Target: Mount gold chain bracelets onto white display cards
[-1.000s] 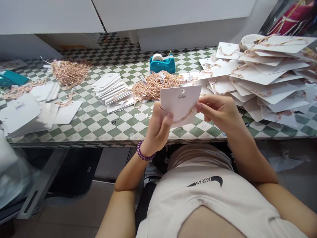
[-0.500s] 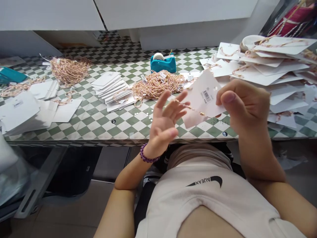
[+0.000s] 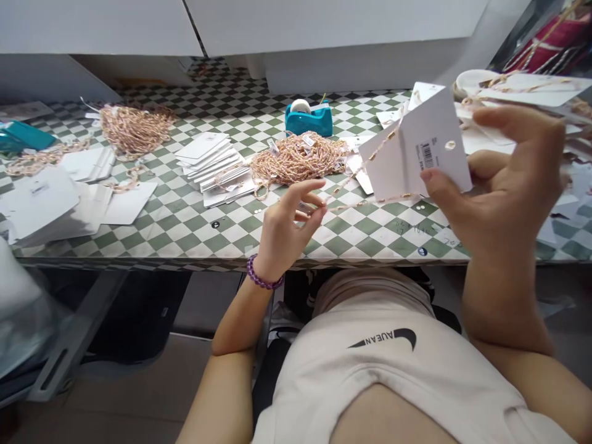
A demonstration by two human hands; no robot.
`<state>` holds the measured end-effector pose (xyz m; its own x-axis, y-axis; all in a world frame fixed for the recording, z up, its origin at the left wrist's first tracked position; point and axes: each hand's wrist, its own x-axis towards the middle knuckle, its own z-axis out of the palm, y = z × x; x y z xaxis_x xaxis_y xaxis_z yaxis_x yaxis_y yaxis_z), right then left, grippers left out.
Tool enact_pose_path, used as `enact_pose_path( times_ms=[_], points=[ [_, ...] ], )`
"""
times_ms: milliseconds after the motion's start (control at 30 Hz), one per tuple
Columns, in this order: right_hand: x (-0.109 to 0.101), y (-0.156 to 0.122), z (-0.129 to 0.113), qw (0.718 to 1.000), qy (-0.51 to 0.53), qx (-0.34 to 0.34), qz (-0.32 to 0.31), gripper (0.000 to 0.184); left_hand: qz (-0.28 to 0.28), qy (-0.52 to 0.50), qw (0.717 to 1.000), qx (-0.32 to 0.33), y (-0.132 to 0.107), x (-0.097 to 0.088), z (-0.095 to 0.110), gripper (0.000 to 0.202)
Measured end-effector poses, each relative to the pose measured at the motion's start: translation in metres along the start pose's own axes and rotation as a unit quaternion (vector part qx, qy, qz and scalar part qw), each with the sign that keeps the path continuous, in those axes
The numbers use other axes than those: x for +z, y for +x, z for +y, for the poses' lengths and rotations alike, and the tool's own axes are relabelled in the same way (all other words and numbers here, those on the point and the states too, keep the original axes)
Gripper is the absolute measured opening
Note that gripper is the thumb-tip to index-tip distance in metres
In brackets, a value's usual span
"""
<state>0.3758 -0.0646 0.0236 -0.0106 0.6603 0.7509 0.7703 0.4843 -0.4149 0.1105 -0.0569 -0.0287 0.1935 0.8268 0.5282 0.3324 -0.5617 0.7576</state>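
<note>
My right hand [image 3: 504,166] grips a white card [image 3: 398,157] by its right side, thumb on the face beside a printed barcode. A thin beaded strand [image 3: 383,148] in pink and gold runs across the card and stretches left from it as a narrow loop. The end of that loop is pinched between the thumb and fingertips of my left hand [image 3: 291,231], so the strand is drawn out between both hands. A purple bead bracelet [image 3: 264,274] circles my left wrist. Beyond my left hand lies a heap of similar beaded strands [image 3: 298,160].
A teal tape dispenser [image 3: 309,119] stands behind the heap. To its left are a stack of white cards [image 3: 208,154] and another strand bundle [image 3: 134,129]. Carded strands [image 3: 531,89] pile up at right. Loose cards [image 3: 39,200] lie at far left on the checkered cloth [image 3: 231,237].
My left hand has gone from open fingers to pinching the strand's end and pulling it out leftward. My right hand has shifted right and turned the card.
</note>
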Motion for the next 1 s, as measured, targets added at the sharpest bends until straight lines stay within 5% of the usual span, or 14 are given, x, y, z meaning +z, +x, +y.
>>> enact_pose_path(
  times_ms=[200, 433, 800, 900, 1000],
  points=[
    [0.008, 0.002, 0.008, 0.997, -0.071, -0.022, 0.013, 0.046, -0.018, 0.221, 0.941, 0.257, -0.001, -0.022, 0.013, 0.033],
    [0.032, -0.006, 0.009, 0.989, 0.114, 0.034, -0.09, 0.029, -0.082, 0.21, 0.924, 0.31, -0.003, -0.019, 0.029, 0.021],
    [0.07, -0.005, -0.014, 0.888, 0.367, 0.042, -0.273, 0.042, -0.061, 0.19, 0.963, 0.179, 0.002, -0.011, 0.025, 0.016],
    [0.073, 0.0, -0.019, 0.904, 0.341, 0.019, -0.257, 0.036, -0.064, 0.134, 0.977, 0.152, 0.002, -0.01, 0.021, 0.013],
    [0.069, -0.002, -0.023, 0.954, 0.254, -0.051, -0.151, 0.025, -0.048, 0.144, 0.983, 0.101, 0.001, -0.01, 0.016, 0.037]
  ],
)
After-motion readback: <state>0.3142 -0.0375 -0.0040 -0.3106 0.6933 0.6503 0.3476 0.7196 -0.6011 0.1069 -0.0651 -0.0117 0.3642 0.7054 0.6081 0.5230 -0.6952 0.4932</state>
